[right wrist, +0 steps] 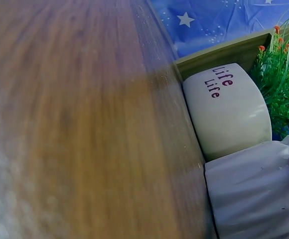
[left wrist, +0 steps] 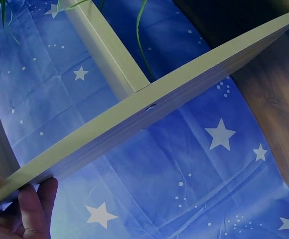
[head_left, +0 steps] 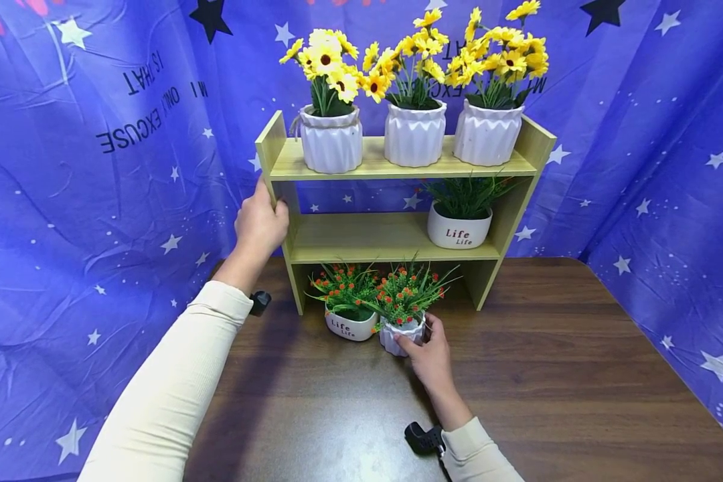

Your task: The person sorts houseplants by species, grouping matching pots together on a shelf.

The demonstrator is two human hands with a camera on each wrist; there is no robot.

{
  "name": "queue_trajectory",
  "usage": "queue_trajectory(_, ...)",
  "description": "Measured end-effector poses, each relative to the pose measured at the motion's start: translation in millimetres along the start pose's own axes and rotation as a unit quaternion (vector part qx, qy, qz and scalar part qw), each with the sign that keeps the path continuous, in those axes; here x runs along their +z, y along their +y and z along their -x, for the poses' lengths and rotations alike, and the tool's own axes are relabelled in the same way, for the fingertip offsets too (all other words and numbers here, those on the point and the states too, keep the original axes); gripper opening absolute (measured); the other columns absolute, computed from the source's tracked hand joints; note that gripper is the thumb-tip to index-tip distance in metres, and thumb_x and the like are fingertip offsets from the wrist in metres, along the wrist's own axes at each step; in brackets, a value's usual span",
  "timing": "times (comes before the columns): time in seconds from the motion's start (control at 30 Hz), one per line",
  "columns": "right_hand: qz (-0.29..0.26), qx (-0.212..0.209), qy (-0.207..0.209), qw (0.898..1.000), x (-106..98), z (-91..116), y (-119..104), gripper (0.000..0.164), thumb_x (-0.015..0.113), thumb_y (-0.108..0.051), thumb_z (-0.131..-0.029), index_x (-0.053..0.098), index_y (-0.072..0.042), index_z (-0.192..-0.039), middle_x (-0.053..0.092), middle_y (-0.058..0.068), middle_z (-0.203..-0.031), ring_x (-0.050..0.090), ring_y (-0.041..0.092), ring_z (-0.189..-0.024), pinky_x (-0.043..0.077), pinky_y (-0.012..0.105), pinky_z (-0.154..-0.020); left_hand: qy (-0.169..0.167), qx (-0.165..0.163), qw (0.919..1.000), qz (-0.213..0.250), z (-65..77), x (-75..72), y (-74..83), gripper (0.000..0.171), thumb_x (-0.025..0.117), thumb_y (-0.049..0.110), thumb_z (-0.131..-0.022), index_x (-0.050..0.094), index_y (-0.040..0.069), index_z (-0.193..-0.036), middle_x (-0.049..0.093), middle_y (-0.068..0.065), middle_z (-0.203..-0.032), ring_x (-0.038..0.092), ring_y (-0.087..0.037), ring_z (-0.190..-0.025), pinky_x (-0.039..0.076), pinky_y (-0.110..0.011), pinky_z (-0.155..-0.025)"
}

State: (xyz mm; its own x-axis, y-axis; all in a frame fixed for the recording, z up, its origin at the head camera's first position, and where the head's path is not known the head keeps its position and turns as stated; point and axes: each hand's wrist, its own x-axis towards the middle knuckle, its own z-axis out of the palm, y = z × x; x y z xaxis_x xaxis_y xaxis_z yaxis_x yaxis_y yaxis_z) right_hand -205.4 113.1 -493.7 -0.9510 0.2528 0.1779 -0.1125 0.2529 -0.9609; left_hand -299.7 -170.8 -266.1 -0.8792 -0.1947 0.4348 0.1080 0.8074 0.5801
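Observation:
My left hand point(head_left: 262, 221) grips the left side panel of a light wooden shelf point(head_left: 361, 239), just under its top board. In the left wrist view, fingers point(left wrist: 32, 206) wrap that panel's edge. Low at the front, my right hand point(head_left: 432, 355) holds a white pleated pot point(head_left: 397, 338) of orange-flowered greenery, thumb on its front. This pot stands on the table beside a white "Life" pot point(head_left: 352, 327) with similar flowers, at the shelf's bottom left. The right wrist view has the pleated pot point(right wrist: 256, 191) close against the "Life" pot point(right wrist: 229, 109).
On the top board stand three white pots of yellow flowers point(head_left: 331, 140), point(head_left: 416, 134), point(head_left: 488, 134). Another "Life" pot point(head_left: 458, 227) with grass sits on the middle board's right. A brown wooden table point(head_left: 554, 361) carries the shelf; a blue starry curtain point(head_left: 126, 167) hangs behind and beside it.

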Motion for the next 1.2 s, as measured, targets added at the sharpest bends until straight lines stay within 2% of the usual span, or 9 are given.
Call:
queue_trajectory(0.23,0.012,-0.007,0.016,1.000,5,1,-1,0.076,0.085,-0.006,-0.072,0.043,0.004,-0.134,0.060,0.027,-0.123,0.059,0.037,-0.114,0.043,0.048,-0.098,0.000,0.004,1.0000,0.005,0.0,0.0,-1.1,0.048,0.050,0.020,-0.097,0.041,0.011,-0.144,0.063,-0.029,-0.120,0.060,-0.052,-0.106,0.045,-0.064,-0.081)
queue_trajectory(0.5,-0.032,0.003,0.053,0.998,9,2,1,0.071,0.084,-0.002,-0.072,0.047,0.006,-0.132,0.061,0.025,-0.120,0.059,0.034,-0.109,0.045,0.045,-0.095,0.001,0.004,1.0000,0.005,0.9,2.1,-1.5,0.049,0.051,0.019,-0.097,0.041,0.011,-0.145,0.063,-0.030,-0.119,0.060,-0.053,-0.107,0.044,-0.065,-0.081)
queue_trajectory(0.63,-0.027,0.006,0.067,0.997,7,2,-2,0.070,0.084,-0.004,-0.073,0.049,0.004,-0.133,0.061,0.023,-0.121,0.059,0.033,-0.111,0.045,0.045,-0.095,0.003,0.004,1.0000,0.006,1.0,1.4,-0.9,0.051,0.050,0.020,-0.097,0.040,0.012,-0.146,0.063,-0.030,-0.119,0.060,-0.052,-0.106,0.044,-0.065,-0.081)
queue_trajectory(0.73,-0.030,0.002,0.072,0.997,6,2,-6,0.069,0.085,-0.006,-0.074,0.050,0.002,-0.133,0.062,0.022,-0.121,0.059,0.032,-0.109,0.047,0.039,-0.092,0.005,0.005,1.0000,0.005,-0.1,0.9,-1.1,0.051,0.050,0.020,-0.097,0.039,0.012,-0.147,0.063,-0.030,-0.119,0.060,-0.052,-0.107,0.044,-0.065,-0.082)
queue_trajectory(0.93,-0.051,-0.008,0.082,0.995,1,4,-17,0.068,0.085,-0.005,-0.074,0.051,0.001,-0.133,0.061,0.020,-0.120,0.060,0.030,-0.104,0.049,0.021,-0.078,0.003,0.002,1.0000,0.004,-1.7,-0.1,-0.6,0.051,0.050,0.020,-0.097,0.039,0.013,-0.147,0.062,-0.030,-0.120,0.060,-0.052,-0.109,0.044,-0.065,-0.082)
queue_trajectory(1.2,-0.086,-0.030,0.094,0.991,-8,9,-37,0.070,0.085,-0.002,-0.073,0.051,-0.001,-0.134,0.061,0.017,-0.122,0.059,0.025,-0.104,0.049,0.018,-0.074,0.000,0.006,1.0000,0.005,0.1,-0.7,-2.1,0.047,0.050,0.020,-0.098,0.041,0.011,-0.144,0.063,-0.029,-0.119,0.060,-0.052,-0.108,0.045,-0.065,-0.080)
